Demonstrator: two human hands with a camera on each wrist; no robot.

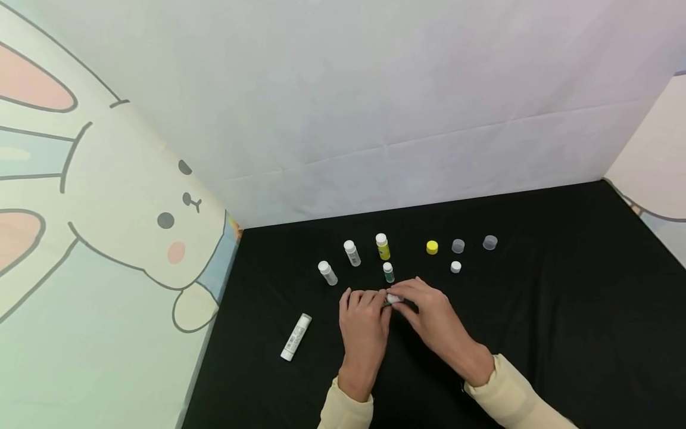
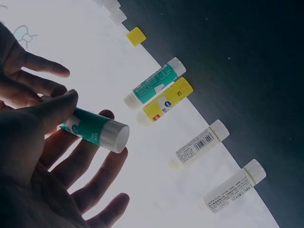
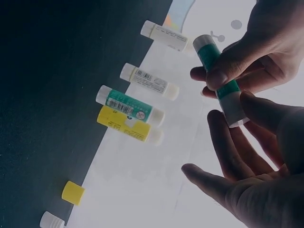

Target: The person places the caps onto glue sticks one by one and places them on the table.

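Observation:
A green glue stick with white ends [image 2: 88, 127] is held between the thumb and fingers of my left hand [image 1: 365, 326]. My right hand [image 1: 435, 317] pinches its white end [image 3: 232, 110] with thumb and fingertips. Just beyond the hands stands another green glue stick [image 1: 389, 274], close to a yellow glue stick [image 1: 383, 248]. Two white glue sticks [image 1: 328, 274] [image 1: 352, 254] stand upright to the left of these. The upright sticks show narrower, whitish tops in the wrist views.
A flat white tube [image 1: 296, 338] lies left of my left hand on the black tabletop [image 1: 563, 286]. Beyond my right hand are a yellow cap [image 1: 432, 248], a white cap [image 1: 455, 267] and two translucent caps [image 1: 458, 246] [image 1: 490, 242]. A pale wall covering [image 1: 375, 107] rises behind.

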